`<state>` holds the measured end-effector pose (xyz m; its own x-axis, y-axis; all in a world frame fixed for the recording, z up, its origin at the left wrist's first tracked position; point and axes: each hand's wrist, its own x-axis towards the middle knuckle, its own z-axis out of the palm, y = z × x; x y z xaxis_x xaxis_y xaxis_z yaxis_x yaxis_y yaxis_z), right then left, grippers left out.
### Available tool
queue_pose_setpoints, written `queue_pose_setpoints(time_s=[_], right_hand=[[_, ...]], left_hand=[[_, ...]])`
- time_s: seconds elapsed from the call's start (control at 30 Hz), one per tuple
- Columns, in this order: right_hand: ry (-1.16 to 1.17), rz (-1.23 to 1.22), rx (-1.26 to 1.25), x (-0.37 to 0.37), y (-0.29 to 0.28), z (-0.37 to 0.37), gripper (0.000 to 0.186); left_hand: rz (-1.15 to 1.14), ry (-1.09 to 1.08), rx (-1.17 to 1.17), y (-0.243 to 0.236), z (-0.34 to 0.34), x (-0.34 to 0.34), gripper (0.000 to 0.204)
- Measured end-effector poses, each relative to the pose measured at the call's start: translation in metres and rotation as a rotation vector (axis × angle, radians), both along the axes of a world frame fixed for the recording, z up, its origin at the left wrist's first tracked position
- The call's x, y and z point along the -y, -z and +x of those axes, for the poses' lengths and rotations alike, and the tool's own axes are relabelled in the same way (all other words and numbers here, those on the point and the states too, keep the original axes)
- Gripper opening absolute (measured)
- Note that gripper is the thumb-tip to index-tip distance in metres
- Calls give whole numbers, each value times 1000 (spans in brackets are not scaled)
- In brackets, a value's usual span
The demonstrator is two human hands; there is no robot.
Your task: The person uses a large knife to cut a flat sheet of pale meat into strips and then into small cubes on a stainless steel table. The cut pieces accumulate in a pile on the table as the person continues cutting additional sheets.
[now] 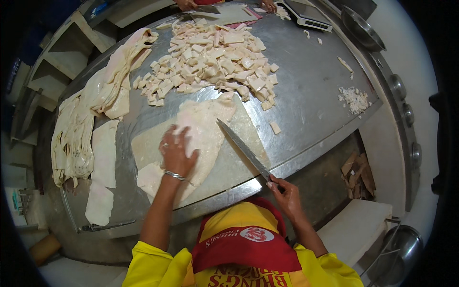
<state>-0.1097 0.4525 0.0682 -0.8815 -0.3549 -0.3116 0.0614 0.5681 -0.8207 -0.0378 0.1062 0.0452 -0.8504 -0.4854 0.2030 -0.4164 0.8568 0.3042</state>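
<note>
A broad, pale sheet of what looks like pork skin (208, 119) lies on a whitish cutting board (229, 172) at the table's near edge. On it rests my left hand (179, 152), palm down with the fingers spread. My right hand (286, 195) is wrapped around the handle of a long knife (243, 147). Its blade slants up and to the left over the board, the tip close by the sheet's right edge. Beyond the board rises a large heap of cut skin pieces (220, 57). Longer folded sheets of skin (107, 86) lie at the left.
A separate flat strip (102, 162) and a thin dark tool (107, 226) lie near the table's left front. At the far edge, another person's hand (186, 4) holds a knife by a second board. A scale (311, 19) stands far right; white scraps (354, 100) lie nearer.
</note>
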Motion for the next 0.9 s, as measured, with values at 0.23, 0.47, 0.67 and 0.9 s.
queue_pose_setpoints(time_s=[0.23, 0.47, 0.67, 0.9], right_hand=[[-67, 88, -66, 8, 10, -8, 41], [-120, 222, -144, 37, 17, -26, 35], [-104, 198, -337, 1, 29, -18, 33], [-104, 313, -452, -19, 27, -21, 31]], left_hand=[[157, 197, -130, 45, -42, -53, 44], [115, 179, -129, 46, -43, -53, 37], [97, 155, -190, 52, -38, -49, 37], [100, 165, -166, 51, -35, -47, 38]])
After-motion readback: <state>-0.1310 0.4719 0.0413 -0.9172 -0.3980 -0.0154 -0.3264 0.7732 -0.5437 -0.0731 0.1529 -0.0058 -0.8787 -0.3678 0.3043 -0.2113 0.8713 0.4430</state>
